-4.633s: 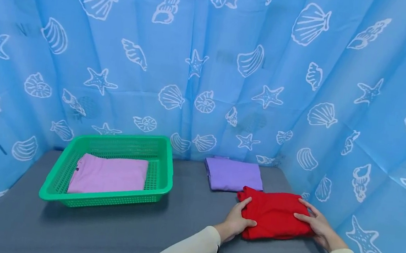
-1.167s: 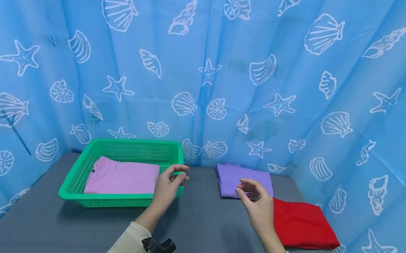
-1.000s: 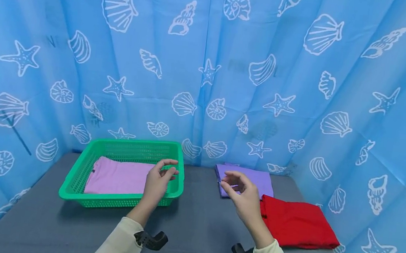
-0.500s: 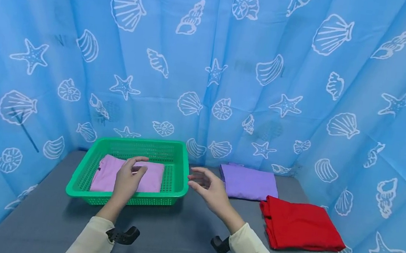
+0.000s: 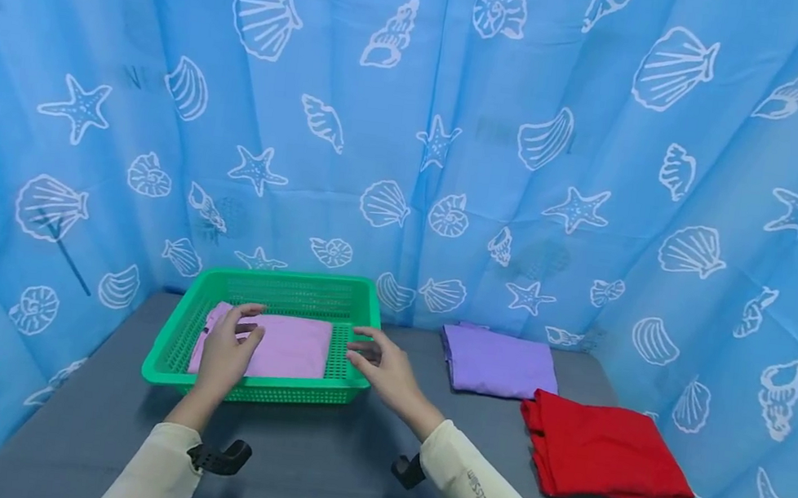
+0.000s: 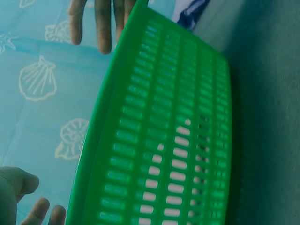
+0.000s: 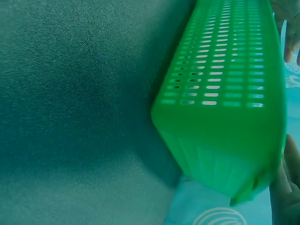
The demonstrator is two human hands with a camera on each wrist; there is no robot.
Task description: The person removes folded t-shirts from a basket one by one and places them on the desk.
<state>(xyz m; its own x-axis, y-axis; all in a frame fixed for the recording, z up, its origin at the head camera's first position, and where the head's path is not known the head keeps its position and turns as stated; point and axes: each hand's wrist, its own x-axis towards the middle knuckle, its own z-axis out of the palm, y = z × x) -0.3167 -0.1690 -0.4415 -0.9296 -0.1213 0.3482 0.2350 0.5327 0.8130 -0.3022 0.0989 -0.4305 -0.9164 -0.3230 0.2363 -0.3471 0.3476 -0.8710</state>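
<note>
The green plastic basket (image 5: 294, 392), with slotted walls, stands on the grey table at the left with a folded pink garment (image 5: 292, 345) inside. My left hand (image 5: 224, 356) hovers over the basket's front left part, overlapping the pink garment in the head view, its fingers loosely bent around nothing. At the basket's right end is my right hand (image 5: 388, 375), thumb and fingers parted close to the rim. In the left wrist view the basket's long wall (image 6: 110, 129) fills the middle. The right wrist view shows a basket corner (image 7: 215, 136), with right-hand fingers (image 7: 283, 187) beside the rim.
A folded red garment (image 5: 605, 453) lies on the right of the grey table (image 5: 314, 478). Behind it is a folded purple garment (image 5: 500, 365). A blue curtain (image 5: 425, 153) with white shell prints closes off the back and sides.
Both hands have left the red garment, which they held earlier, and moved left to the basket. Lately the right hand came across to the basket's right rim. The head view has turned left.
</note>
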